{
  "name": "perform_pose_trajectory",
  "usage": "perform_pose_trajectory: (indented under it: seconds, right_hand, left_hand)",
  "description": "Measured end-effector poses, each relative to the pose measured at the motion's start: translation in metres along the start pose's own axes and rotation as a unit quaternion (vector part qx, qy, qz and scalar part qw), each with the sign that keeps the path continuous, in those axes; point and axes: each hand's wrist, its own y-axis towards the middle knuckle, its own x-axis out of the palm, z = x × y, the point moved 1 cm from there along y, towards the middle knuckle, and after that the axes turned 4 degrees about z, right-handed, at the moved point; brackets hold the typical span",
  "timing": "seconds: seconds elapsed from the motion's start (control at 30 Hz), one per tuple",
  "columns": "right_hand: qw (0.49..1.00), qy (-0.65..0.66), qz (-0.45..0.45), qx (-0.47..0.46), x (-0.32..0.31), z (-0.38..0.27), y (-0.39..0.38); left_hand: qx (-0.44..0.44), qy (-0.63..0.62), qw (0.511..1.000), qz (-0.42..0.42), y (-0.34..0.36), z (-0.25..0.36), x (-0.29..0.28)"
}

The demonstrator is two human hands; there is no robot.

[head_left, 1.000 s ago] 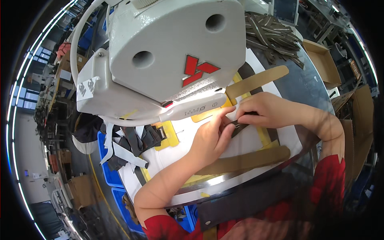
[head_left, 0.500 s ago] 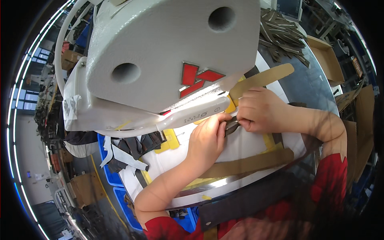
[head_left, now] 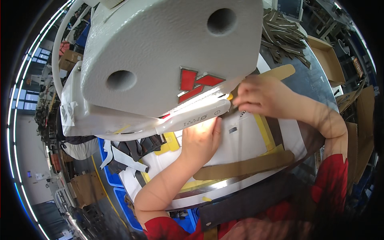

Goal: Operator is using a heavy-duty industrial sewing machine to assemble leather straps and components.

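Note:
My left hand (head_left: pixel 198 142) is under the white lamp bar (head_left: pixel 204 112) on the grey machine (head_left: pixel 160 44), its fingers bent and together; its fingertips and whatever they hold are hidden. My right hand (head_left: pixel 266 98), fingers curled and slightly blurred, grips a dark piece (head_left: pixel 229 117) at the right end of the bar, beside a small yellow part (head_left: pixel 230 96). Below them lies a white work surface (head_left: pixel 240 140) edged with yellow strips (head_left: pixel 263 130). A long brown strip (head_left: pixel 244 164) lies across its near part; another brown strip (head_left: pixel 286 72) shows behind my right hand.
Dark and white strips (head_left: pixel 132 156) heap at the left above blue bins (head_left: pixel 110 172). Dark strips (head_left: pixel 280 36) lie at back right near a screen (head_left: pixel 288 8). An open cardboard box (head_left: pixel 326 60) and cardboard (head_left: pixel 360 132) stand right of the metal table (head_left: pixel 310 82).
My right hand has risen toward the machine. My left hand's fingers have gone under the bar, and the dark piece once between my hands is mostly hidden. The machine looms larger in view.

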Motion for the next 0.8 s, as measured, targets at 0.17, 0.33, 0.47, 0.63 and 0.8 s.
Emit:
perform_pose_trajectory:
  seconds: [0.17,0.33,0.47,0.63,0.8]
  right_hand:
    - [1.000,-0.020,0.024,0.003,0.014,0.019,0.014]
    - [0.999,-0.039,0.018,0.018,0.014,0.010,0.010]
    - [0.998,-0.009,0.033,0.056,0.016,0.006,0.010]
    - [0.996,-0.004,0.019,0.084,0.012,0.004,0.009]
    - [0.996,-0.017,0.034,0.076,0.007,-0.004,0.010]
  left_hand:
    - [-0.005,0.095,0.995,-0.039,0.002,0.002,0.001]
    - [0.021,0.121,0.992,-0.013,0.002,0.001,0.000]
    - [0.009,0.129,0.991,-0.031,0.001,0.002,-0.003]
    - [0.020,0.111,0.994,-0.009,0.000,0.002,-0.002]
    - [0.019,0.118,0.993,-0.014,-0.001,0.001,0.001]
